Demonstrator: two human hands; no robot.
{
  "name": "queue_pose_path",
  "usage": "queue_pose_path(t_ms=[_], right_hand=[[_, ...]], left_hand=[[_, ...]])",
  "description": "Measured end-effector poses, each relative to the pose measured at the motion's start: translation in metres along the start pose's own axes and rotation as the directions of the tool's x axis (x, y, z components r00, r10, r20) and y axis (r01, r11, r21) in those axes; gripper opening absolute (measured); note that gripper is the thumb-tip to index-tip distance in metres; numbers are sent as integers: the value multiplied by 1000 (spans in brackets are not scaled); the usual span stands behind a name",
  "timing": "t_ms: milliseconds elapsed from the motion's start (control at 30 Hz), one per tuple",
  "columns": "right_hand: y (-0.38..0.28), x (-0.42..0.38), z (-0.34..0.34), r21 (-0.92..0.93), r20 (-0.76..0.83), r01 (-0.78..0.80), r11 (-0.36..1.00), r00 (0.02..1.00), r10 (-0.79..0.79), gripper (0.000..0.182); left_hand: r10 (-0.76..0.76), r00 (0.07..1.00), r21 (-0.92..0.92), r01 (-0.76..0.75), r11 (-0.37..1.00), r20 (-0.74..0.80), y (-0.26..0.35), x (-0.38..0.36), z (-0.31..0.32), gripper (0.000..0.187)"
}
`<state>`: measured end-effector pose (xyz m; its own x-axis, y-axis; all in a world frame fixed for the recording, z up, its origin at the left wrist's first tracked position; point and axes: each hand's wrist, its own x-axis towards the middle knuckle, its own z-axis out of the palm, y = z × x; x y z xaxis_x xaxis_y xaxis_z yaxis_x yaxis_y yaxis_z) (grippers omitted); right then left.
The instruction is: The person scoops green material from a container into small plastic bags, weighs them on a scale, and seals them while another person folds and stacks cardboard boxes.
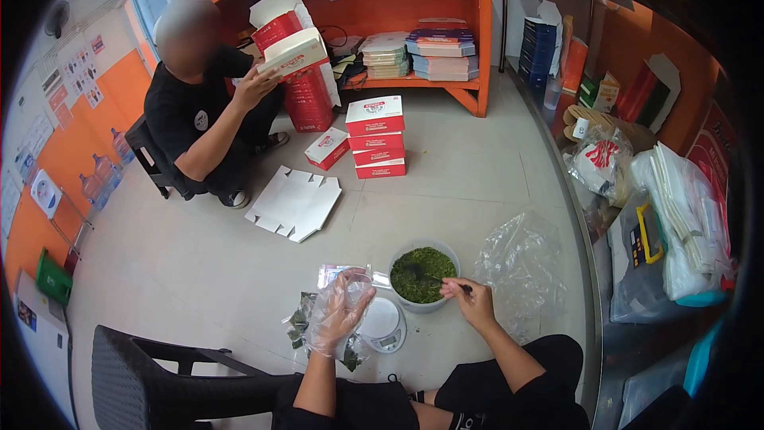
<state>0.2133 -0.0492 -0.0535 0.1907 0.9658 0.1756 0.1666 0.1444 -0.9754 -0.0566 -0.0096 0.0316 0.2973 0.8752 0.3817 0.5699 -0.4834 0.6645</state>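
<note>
By round tub [408,303] | right hand [477,308] pinching slim handle [465,289] | left hand [341,312] in crinkly film [320,334], grip unclear

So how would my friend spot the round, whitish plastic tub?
On the pale tiled floor, look near the person's bare right hand. Just left of it stands the tub, beside the small white digital scale. Unlike the scale, it holds crumbled green bits.

**Red, orange, wht & dk grn**

Flakes [412,271] dk grn; tub [420,306] cloudy wht; utensil [466,288] blk. Scale [380,318] wht. Stacked boxes [376,142] red w/ wht tops & red print. Shelf [484,32] orange; floor [215,271] pale grey. Chair [127,374] blk, woven-look pattern. Co-worker's shirt [169,95] blk w/ wht logo [201,119].
</note>
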Motion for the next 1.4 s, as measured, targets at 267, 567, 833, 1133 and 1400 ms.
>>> queue_pose_path(t_ms=[267, 567, 833, 1133, 1400], right_hand=[[14, -10, 4, 254, -4, -148, 956, 988, 155, 29], [13, -15, 2, 414, -27, -299, 860, 940, 339, 30], [16, -12, 0, 544, -57, -352, 762, 890, 452, 29], [24, -4, -16, 708, -115, -291, 644, 852, 511, 29], [-8, 23, -39, 755, -218, -114, 646, 885, 411, 28]], left_hand=[[-1, 1000, -4, 1, 1000, -15, -4, 0, 3, 35], [-38, 999, -3, 38, 999, -19, -4, 0, 5, 37], [-40, 999, -8, 39, 999, -12, -6, 1, 9, 44], [-33, 999, 43, 33, 999, 0, -16, -3, 24, 45], [35, 993, 141, -51, 989, 110, -29, 53, 55, 43]])
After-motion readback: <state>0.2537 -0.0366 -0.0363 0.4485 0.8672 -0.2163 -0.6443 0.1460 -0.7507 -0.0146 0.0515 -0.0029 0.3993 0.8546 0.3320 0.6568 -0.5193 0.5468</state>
